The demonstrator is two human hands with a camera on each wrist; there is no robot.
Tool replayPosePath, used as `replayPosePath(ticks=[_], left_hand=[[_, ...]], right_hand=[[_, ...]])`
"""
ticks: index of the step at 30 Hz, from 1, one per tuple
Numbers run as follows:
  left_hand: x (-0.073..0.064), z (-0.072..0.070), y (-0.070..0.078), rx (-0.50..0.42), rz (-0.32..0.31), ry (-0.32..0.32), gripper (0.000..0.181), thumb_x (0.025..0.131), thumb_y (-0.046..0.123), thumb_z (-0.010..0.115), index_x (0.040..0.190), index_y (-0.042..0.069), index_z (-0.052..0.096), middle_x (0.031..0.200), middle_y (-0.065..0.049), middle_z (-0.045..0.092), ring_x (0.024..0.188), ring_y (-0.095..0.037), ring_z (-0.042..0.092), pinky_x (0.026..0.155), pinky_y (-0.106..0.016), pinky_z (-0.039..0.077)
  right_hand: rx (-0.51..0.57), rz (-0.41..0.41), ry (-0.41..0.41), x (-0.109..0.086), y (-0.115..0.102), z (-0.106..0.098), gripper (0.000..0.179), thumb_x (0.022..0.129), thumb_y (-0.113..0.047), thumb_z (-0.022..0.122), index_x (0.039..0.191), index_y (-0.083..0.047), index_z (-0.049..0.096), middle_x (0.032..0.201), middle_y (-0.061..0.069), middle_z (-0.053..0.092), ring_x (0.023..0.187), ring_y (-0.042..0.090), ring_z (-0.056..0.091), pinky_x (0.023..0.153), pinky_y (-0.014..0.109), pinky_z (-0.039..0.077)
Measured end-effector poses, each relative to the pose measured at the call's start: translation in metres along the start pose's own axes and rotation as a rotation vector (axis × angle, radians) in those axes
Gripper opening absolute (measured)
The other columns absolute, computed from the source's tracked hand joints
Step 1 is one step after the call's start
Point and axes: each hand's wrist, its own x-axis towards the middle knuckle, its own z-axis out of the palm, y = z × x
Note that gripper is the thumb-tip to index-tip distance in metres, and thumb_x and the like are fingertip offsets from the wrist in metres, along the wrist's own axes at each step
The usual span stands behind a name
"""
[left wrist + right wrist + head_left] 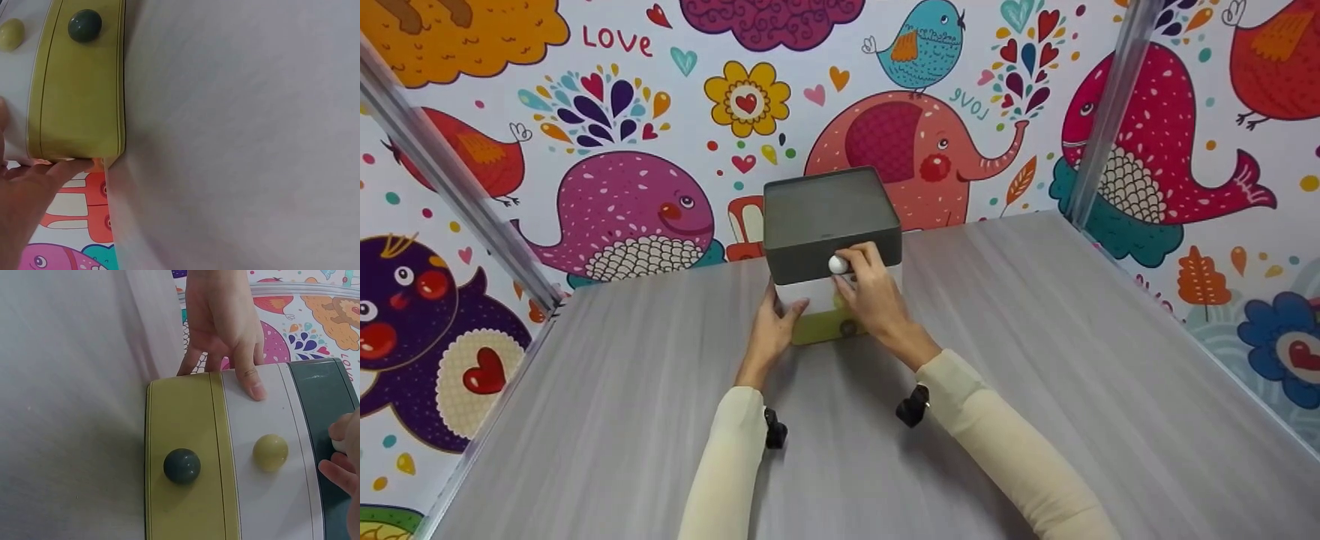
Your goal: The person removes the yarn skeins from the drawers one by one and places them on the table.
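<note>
A small three-tier drawer unit (831, 210) stands on the table, with a dark grey-green top drawer, a white middle one and an olive bottom one. My right hand (877, 300) pinches the white knob (838, 264) of the top drawer between thumb and fingers. At the unit's left side my left hand (769, 337) holds it, thumb on the white front and fingers along the side wall. The right wrist view shows the yellow knob (270, 453) and the dark green knob (181, 466) of the lower drawers. All three drawers look closed.
The grey wood-grain table (645, 420) spreads around the unit. Behind it rises a wall (765, 172) printed with cartoon animals, close to the unit's back. Metal posts (1114, 112) stand at the corners.
</note>
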Motion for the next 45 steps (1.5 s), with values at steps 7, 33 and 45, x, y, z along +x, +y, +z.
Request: replayPosePath(ticks=[7,33,45], left_hand=[[-0.002,-0.001,0.001,0.028,-0.002,-0.007,0.081,0.098,0.03,0.065,0.16,0.008,0.019,0.159,-0.019,0.039,0.146,-0.031,0.042,0.119,-0.048,0.034],[-0.005,-0.004,-0.005,0.13,0.085,0.038,0.052,0.099,0.025,0.064,0.148,0.022,0.047,0.089,-0.006,0.057,0.082,-0.02,0.056,0.07,-0.032,0.047],[-0.005,-0.011,-0.012,0.043,0.194,-0.046,0.046,0.099,0.003,0.058,0.144,0.002,0.048,0.145,-0.024,0.053,0.135,-0.041,0.052,0.109,-0.051,0.046]], right_hand=[[0.005,-0.014,0.004,-0.002,0.0,-0.002,0.028,0.088,0.0,0.073,0.114,0.003,0.064,0.111,0.016,0.058,0.099,0.025,0.07,0.084,0.032,0.06],[0.009,-0.097,0.04,-0.022,-0.014,-0.017,0.028,0.083,0.001,0.077,0.109,0.003,0.067,0.105,0.017,0.059,0.094,0.024,0.07,0.077,0.027,0.061],[0.024,-0.107,0.029,-0.032,-0.024,-0.029,0.03,0.081,0.003,0.079,0.108,0.002,0.067,0.103,0.015,0.059,0.093,0.022,0.069,0.079,0.028,0.061]])
